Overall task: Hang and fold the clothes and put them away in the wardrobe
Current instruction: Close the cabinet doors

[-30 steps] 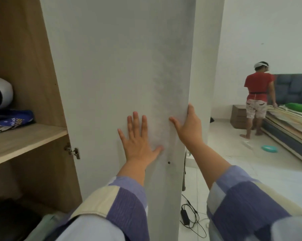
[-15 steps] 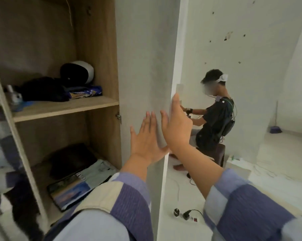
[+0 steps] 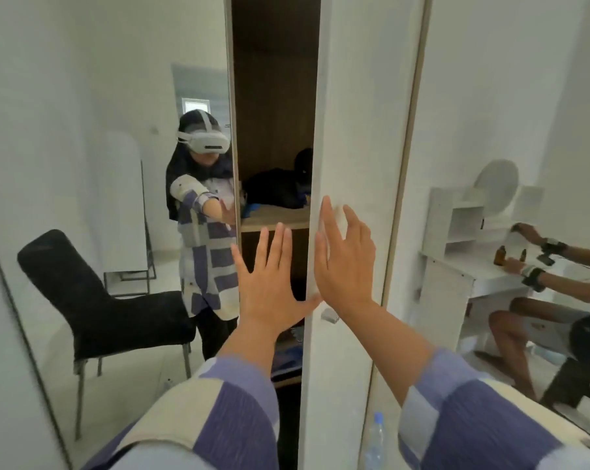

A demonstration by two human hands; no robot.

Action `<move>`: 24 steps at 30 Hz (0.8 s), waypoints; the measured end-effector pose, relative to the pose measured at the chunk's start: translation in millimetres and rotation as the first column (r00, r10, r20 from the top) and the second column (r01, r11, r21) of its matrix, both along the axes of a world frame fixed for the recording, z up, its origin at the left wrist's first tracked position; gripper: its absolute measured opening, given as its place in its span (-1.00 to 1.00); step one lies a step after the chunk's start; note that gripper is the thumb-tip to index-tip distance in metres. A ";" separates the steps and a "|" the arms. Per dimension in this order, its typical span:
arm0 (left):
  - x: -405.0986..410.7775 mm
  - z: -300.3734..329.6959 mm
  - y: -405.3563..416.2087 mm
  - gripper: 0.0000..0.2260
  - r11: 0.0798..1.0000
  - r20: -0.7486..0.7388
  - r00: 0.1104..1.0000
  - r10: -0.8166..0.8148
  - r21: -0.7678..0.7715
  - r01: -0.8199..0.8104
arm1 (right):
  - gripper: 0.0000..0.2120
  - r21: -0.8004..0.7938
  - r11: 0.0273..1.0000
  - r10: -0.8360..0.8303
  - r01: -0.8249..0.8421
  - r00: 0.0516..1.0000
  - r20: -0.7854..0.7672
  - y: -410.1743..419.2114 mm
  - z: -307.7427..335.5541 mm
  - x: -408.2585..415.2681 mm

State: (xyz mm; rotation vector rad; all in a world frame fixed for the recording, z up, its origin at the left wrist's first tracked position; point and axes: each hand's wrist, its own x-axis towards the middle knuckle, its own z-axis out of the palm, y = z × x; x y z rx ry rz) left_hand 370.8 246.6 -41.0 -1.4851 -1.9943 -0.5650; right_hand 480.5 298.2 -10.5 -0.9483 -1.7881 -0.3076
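The white wardrobe door (image 3: 351, 123) stands nearly closed, leaving a narrow dark gap (image 3: 275, 130). My right hand (image 3: 346, 262) lies flat with straight fingers against the door's left edge. My left hand (image 3: 270, 283) is spread open in front of the gap, its thumb touching the door edge. Through the gap I see a wooden shelf (image 3: 273, 218) carrying dark folded clothes (image 3: 276, 189). Lower down, a blue item (image 3: 287, 354) shows on another shelf. The left door is a mirror (image 3: 100, 130) that shows my own reflection.
A black chair (image 3: 100, 300) appears in the left mirror. The right mirror panel (image 3: 507, 147) reflects a white dressing table (image 3: 463, 239) and a seated person's arms and legs. A plastic water bottle (image 3: 375, 439) shows low at the door's foot.
The door has swung from wide open to almost closed under both my hands. The wardrobe's inside has shrunk to a narrow gap, and the mirrored fronts have come into sight.
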 end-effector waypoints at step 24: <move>-196.1 38.9 114.2 0.29 0.966 -0.153 0.954 0.257 0.025 -0.256 | -0.18 -0.080 0.995 -0.028 0.058 0.944 0.329 171.8 -5.0 -170.7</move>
